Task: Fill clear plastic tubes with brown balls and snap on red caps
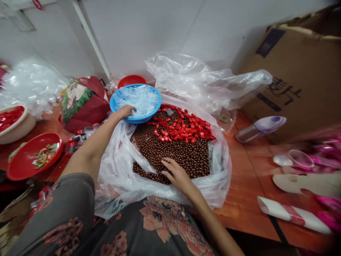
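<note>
A big clear plastic bag (pixel 218 185) lies open in front of me, full of small brown beads (pixel 173 153) with a heap of red caps (pixel 183 128) at its far side. My right hand (pixel 177 174) rests flat on the brown beads near the bag's front edge, fingers stretched out. A blue bowl (pixel 113 104) of clear plastic pieces sits on the bag's far left rim. My left hand (pixel 125 111) reaches into that bowl, its fingers curled on the clear pieces.
A red plate (pixel 18 167) with coloured bits and a beige bowl (pixel 18 129) of red caps stand at the left. A cardboard box (pixel 303 71) rises at the right, with a purple-capped bottle (pixel 259 128) before it. A red bowl (pixel 131 80) sits behind the blue one.
</note>
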Demonstrator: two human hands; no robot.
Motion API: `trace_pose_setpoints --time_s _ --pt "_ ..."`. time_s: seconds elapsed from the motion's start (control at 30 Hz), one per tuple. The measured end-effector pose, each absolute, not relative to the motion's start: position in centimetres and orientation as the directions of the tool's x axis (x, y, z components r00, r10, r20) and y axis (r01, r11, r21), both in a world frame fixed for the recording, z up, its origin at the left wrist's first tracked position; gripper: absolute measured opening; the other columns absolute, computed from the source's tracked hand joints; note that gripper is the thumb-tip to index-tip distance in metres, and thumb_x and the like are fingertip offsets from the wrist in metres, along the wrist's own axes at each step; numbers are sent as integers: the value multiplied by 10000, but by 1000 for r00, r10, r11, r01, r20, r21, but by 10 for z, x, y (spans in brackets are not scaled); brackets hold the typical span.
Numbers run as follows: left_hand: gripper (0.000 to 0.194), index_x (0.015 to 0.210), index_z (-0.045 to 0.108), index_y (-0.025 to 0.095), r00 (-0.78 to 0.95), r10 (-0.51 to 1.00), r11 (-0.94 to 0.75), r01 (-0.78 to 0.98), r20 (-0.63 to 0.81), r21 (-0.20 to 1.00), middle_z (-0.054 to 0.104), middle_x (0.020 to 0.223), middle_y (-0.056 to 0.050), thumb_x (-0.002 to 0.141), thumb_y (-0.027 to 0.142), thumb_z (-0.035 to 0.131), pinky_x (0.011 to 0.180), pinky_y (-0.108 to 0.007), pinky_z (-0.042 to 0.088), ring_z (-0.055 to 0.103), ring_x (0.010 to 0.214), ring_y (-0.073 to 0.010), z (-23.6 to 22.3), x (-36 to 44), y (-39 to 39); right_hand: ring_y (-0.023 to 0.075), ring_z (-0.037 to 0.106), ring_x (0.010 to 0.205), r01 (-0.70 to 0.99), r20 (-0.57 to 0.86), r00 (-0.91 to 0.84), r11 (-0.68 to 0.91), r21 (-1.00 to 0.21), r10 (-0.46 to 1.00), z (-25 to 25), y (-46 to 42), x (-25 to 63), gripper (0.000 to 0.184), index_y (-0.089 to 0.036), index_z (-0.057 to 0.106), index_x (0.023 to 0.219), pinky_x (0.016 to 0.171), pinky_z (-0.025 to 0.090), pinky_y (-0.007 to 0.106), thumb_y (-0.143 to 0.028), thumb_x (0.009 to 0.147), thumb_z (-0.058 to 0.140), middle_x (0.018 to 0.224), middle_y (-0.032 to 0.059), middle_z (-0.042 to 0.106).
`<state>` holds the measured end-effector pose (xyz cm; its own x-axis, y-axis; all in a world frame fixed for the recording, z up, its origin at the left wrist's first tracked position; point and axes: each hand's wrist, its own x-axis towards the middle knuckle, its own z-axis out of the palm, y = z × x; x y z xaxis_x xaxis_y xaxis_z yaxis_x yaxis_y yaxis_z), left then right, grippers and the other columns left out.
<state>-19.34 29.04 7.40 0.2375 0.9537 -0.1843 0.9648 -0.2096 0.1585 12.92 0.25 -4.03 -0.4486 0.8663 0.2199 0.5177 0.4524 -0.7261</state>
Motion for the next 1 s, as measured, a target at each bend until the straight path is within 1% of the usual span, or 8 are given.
trace_pose_setpoints --time_s 0.1,0.23,0.33,0.47,0.6,0.77,0.9,1.0 --pt "408 1172 667 136 210 975 -188 951 -68 245 676 942 -84 775 118 573 769 -254 452 590 774 -159 87 -190 283 240 528 1286 496 224 -440 443 -747 870 -41 3 128 433 -273 549 1349 1074 459 443 -270 917 570 1387 107 546" --pt "382 1192 641 152 186 979 -201 850 80 487 647 880 -49 819 210 578 641 -227 456 537 611 -104 106 -160 250 240 515 1294 475 224 -381 398 -785 897 -35 7 130 430 -280 538 1362 1104 424 454 -284 932 537 1369 101 552" --pt "353 1173 636 159 337 939 -189 688 -77 701 627 810 -28 841 252 560 557 -202 427 526 566 -89 105 -123 207 220 579 1197 411 217 -206 286 -866 954 -27 19 132 480 -298 456 1427 1062 462 436 -328 950 497 1416 105 494" --pt "372 1172 637 163 595 753 -62 487 -279 871 595 733 -9 858 349 569 511 -187 384 496 537 -75 78 -79 154 162 656 962 160 108 -23 111 -981 994 -16 46 129 587 -323 369 1472 827 581 332 -414 916 537 1465 101 442" --pt "420 1118 648 132 590 745 34 432 -311 901 531 643 20 827 431 599 472 -189 351 456 487 -72 47 -64 132 133 660 791 -55 15 -16 14 -998 1000 -11 67 126 522 -249 520 1356 660 581 270 -457 880 568 1175 68 649" --pt "395 938 688 140 427 870 -26 539 -246 842 573 645 8 802 504 612 494 -211 378 501 525 -103 22 -69 133 114 648 735 -18 23 -44 23 -1000 999 -14 76 122 418 -229 601 1216 600 555 234 -457 867 566 1014 26 679" --pt "361 984 725 170 342 926 -132 690 -160 712 685 860 -45 786 466 669 759 -281 472 612 802 -187 21 -83 139 119 646 713 44 55 77 52 -998 995 -13 80 125 328 -199 624 1066 604 551 242 -450 863 568 931 19 676" --pt "410 1115 711 190 272 962 -222 755 13 618 652 1164 -89 752 381 728 1017 -364 387 536 1139 -274 27 -86 132 143 664 737 46 53 183 46 -998 982 -13 72 131 328 -193 612 1062 647 576 292 -453 865 574 931 32 676"
